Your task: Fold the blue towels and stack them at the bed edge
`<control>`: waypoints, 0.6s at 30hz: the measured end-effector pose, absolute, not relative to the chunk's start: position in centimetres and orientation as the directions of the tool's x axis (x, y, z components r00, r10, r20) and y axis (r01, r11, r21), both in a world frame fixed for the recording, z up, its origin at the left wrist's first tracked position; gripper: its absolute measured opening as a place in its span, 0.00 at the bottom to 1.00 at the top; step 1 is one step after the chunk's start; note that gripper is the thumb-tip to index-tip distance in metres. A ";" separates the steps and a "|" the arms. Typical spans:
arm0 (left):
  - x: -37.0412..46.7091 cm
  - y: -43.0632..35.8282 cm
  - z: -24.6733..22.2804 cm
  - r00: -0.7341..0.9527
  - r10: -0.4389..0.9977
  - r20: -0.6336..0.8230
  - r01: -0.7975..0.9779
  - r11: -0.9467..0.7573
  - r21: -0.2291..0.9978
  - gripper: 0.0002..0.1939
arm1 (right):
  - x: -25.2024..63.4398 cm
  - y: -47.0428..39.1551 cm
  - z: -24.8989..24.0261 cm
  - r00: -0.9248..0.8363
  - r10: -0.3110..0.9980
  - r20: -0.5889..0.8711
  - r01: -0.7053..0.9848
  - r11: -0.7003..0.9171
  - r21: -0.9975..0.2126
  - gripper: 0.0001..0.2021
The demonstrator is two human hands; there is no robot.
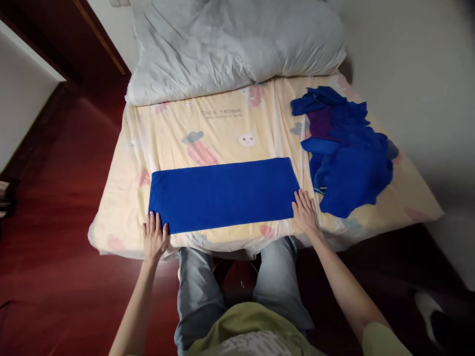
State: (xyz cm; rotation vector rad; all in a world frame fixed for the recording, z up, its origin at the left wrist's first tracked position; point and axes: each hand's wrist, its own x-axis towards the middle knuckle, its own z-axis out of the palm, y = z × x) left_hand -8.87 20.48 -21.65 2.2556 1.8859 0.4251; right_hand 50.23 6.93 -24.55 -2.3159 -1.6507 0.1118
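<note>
The bed carries a patterned sheet (166,121) that serves as your work surface, with a white quilt (226,49) bunched along the far side and a pale wall (404,79) to the right. The blue cloth (222,195) lies flat near the edge closest to you, as a long band running left to right. The number of layers in it cannot be determined from this view.

Your left grip (155,238) is spread flat, fingers extended over the near left corner. Your right grip (306,212) is likewise spread, fingertips at the right edge toward the near corner. No pinch is visible at either end; whether a thumb sits beneath the fabric cannot be told.

1. Apply light, equal pressure with the 2 grips, so that the band is not skewed.
2. Draw outward only enough to remove slack; excess tension may bow the long edges.
3. Check the far edge against the near edge: they should run parallel.
4. Smooth with the palms from the middle toward the ends. Creases in the sheet could print through as ridges.
5. Leave the heap of blue fabric (356,163), right of your right grip, undisturbed.
</note>
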 end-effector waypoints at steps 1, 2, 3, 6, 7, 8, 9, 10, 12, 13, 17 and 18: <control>-8.8 20.1 -21.7 0.138 0.985 0.103 0.936 -0.163 0.312 0.36 | 50.1 6.9 -24.6 0.355 0.930 0.090 0.910 -0.322 -0.261 0.31; -8.7 19.8 -21.7 0.113 0.989 0.097 0.938 -0.139 0.318 0.36 | 50.0 7.0 -24.6 0.372 0.925 0.077 0.906 -0.344 -0.245 0.31; -8.5 19.5 -21.5 0.088 0.992 0.092 0.938 -0.113 0.328 0.37 | 49.9 7.2 -24.4 0.390 0.919 0.066 0.901 -0.365 -0.233 0.32; -7.3 17.3 -20.6 0.043 0.994 0.103 0.930 -0.077 0.358 0.37 | 49.1 7.0 -23.4 0.461 0.885 0.068 0.870 -0.435 -0.232 0.32; -6.8 15.8 -20.3 0.053 0.992 0.116 0.925 -0.093 0.370 0.37 | 48.6 6.5 -23.0 0.488 0.868 0.090 0.855 -0.455 -0.249 0.31; -6.2 14.0 -20.1 0.077 0.989 0.128 0.915 -0.121 0.385 0.37 | 47.7 5.8 -22.6 0.512 0.850 0.122 0.840 -0.465 -0.280 0.31; -5.5 11.9 -19.9 0.117 0.985 0.129 0.899 -0.160 0.407 0.37 | 46.6 4.9 -22.3 0.536 0.829 0.161 0.820 -0.467 -0.331 0.30; -4.9 9.8 -19.8 0.164 0.980 0.117 0.877 -0.199 0.437 0.37 | 45.0 3.8 -22.0 0.564 0.803 0.192 0.791 -0.458 -0.405 0.29; -3.6 6.1 -19.6 0.249 0.967 0.053 0.825 -0.241 0.511 0.37 | 40.6 1.7 -21.4 0.640 0.747 0.179 0.663 -0.419 -0.621 0.27; -3.0 5.0 -19.5 0.274 0.962 0.022 0.801 -0.241 0.548 0.36 | 37.9 0.8 -21.1 0.678 0.727 0.109 0.538 -0.390 -0.747 0.26; -0.1 7.9 -17.7 0.329 0.944 -0.002 0.725 -0.251 0.642 0.26 | 26.4 0.8 -19.8 0.525 0.735 -0.429 -0.363 -0.263 -0.894 0.25; 0.9 10.4 -17.0 0.363 0.932 0.004 0.712 -0.280 0.644 0.25 | 24.1 1.6 -19.6 0.442 0.745 -0.500 -0.527 -0.235 -0.817 0.24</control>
